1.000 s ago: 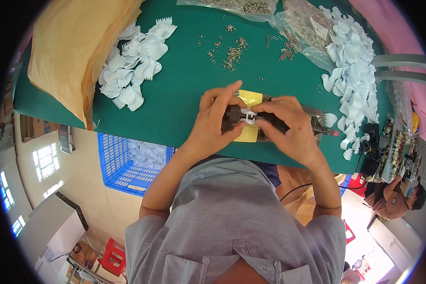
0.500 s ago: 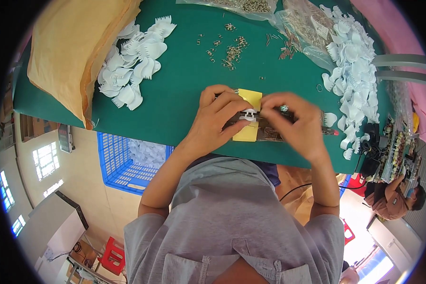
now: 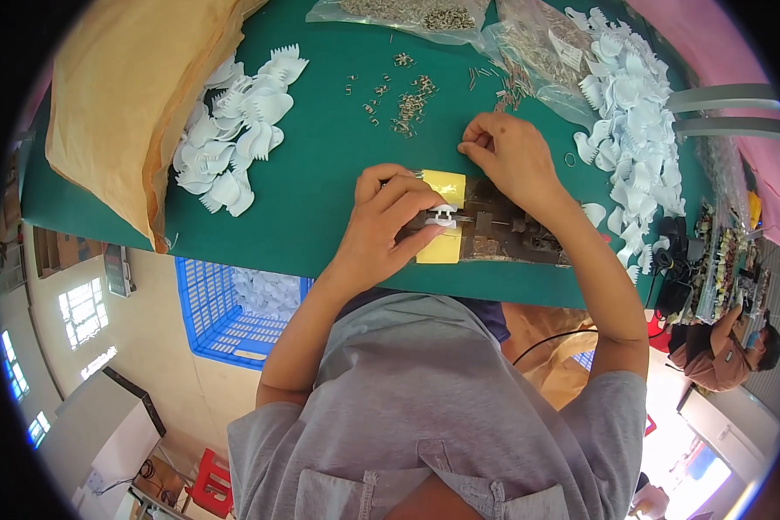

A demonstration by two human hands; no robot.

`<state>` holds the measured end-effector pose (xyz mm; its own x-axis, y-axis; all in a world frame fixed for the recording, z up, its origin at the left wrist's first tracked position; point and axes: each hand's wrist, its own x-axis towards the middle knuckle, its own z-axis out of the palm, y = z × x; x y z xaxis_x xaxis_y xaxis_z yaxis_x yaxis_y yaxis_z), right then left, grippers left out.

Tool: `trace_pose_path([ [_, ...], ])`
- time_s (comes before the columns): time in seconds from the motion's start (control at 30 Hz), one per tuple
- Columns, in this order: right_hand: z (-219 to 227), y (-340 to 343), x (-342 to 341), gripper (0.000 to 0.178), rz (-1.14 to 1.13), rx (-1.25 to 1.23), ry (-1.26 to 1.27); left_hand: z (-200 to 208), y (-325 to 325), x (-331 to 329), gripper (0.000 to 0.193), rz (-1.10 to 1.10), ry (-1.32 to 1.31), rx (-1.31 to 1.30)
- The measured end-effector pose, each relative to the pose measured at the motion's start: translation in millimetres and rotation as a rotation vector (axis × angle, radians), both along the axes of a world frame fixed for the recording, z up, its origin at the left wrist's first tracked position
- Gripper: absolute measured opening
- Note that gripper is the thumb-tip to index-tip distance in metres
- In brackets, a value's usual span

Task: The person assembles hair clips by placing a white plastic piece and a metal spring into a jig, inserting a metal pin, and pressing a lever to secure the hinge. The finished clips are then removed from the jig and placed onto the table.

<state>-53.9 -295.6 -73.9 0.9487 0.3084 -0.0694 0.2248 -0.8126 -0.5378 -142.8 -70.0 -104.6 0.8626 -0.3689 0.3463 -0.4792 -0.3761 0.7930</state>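
My left hand (image 3: 385, 222) pinches a white plastic claw clip (image 3: 443, 217) between thumb and fingertips. The clip sits at the left end of a dark metal jig (image 3: 503, 227), over a yellow-covered block (image 3: 442, 250). Beyond the jig, my right hand (image 3: 513, 158) hovers above the green table with thumb and forefinger brought together. Whatever may be between those fingertips is too small to make out. Small metal springs (image 3: 412, 106) lie in a loose pile left of and beyond the right hand. Thin metal pins (image 3: 513, 85) lie scattered just past it.
White toothed clip halves are heaped at the left (image 3: 234, 130) and right (image 3: 637, 121) of the green table (image 3: 321, 173). A brown paper sack (image 3: 121, 113) stands far left. Plastic bags (image 3: 542, 52) lie along the back. A blue crate (image 3: 225, 334) stands below; another person (image 3: 719, 351) is at right.
My right hand has moved off the clip, away from me over the jig toward the small metal parts. My left hand keeps hold of the clip. The whole view has shifted slightly.
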Motion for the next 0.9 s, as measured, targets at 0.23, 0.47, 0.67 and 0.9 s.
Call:
trace_pose_path([
  [0.23,-9.2,4.4,-4.9,0.012,0.158,-0.088,-0.183,-3.6,-0.1,0.4,0.032,0.001,-0.025,-0.019],
  [0.47,9.7,-3.3,-13.9,0.014,0.113,0.179,-0.027,-3.4,-0.9,-0.6,0.030,0.016,-0.042,-0.027],
  [0.67,48.0,9.0,-67.6,0.007,-0.154,0.664,0.382,-4.0,-0.9,0.5,0.033,0.008,-0.032,-0.030],
  [0.9,38.8,12.6,-75.9,0.007,0.164,0.295,-0.046,-8.2,-0.4,-0.1,0.038,0.004,0.022,-0.059],
])
